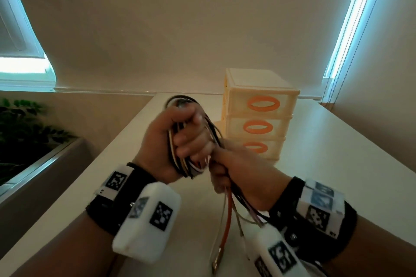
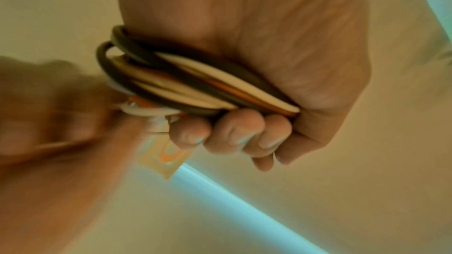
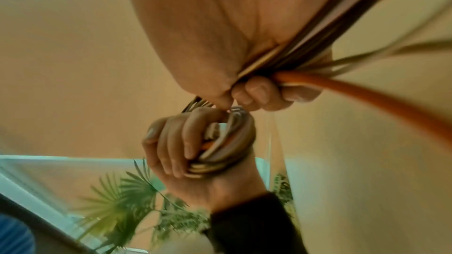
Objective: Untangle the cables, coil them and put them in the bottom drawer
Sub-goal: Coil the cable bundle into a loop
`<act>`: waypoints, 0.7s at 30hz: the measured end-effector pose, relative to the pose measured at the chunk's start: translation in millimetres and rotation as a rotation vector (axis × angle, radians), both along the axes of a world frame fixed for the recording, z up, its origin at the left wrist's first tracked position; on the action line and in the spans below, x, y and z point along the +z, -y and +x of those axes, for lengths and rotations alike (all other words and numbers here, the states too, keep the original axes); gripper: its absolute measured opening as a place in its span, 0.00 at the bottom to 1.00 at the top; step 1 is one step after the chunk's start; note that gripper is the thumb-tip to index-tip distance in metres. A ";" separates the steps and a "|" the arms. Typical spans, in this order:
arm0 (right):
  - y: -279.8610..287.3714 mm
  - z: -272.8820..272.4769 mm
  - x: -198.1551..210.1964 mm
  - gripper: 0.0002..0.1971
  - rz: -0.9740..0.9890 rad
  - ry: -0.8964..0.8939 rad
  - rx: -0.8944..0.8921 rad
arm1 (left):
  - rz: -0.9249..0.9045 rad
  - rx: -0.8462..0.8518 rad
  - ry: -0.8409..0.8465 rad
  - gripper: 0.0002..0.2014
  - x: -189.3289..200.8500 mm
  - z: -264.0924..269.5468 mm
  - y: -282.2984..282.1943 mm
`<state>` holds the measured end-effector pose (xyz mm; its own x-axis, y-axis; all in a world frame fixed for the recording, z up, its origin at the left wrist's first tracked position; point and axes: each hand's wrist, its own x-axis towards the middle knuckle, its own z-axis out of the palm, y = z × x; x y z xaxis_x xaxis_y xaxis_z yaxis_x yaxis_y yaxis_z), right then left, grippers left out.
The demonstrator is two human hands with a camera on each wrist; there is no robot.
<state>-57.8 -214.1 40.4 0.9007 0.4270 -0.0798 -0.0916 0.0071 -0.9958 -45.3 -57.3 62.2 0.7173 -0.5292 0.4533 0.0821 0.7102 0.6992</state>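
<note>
My left hand (image 1: 180, 139) is held up over the white table (image 1: 126, 186), fingers curled round a coil of black, cream, white and orange cables (image 1: 180, 164). The left wrist view shows the coil (image 2: 195, 88) pressed into the palm of the left hand (image 2: 244, 134). Just right of it, my right hand (image 1: 234, 175) grips the loose cable ends (image 1: 227, 213), which hang down; the orange end (image 3: 367, 99) trails away from the right hand (image 3: 259, 94). The cream drawer unit (image 1: 258, 110) with three orange-handled drawers stands behind the hands; its bottom drawer (image 1: 261, 148) looks closed.
A plant (image 1: 20, 128) in a planter sits left of the table, below its edge. The wall and bright window strips (image 1: 351, 24) lie behind the drawer unit. Both wrists carry white camera boxes (image 1: 146, 222).
</note>
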 end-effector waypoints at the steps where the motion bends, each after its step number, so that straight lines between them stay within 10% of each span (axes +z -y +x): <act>1: 0.8 -7.7 -6.2 0.07 -0.039 0.032 0.033 | -0.042 0.027 -0.017 0.08 2.4 1.3 -4.6; 21: -7.9 -16.9 -22.4 0.11 -0.264 0.302 -0.004 | -0.474 -0.044 -0.170 0.34 28.8 -17.5 -24.0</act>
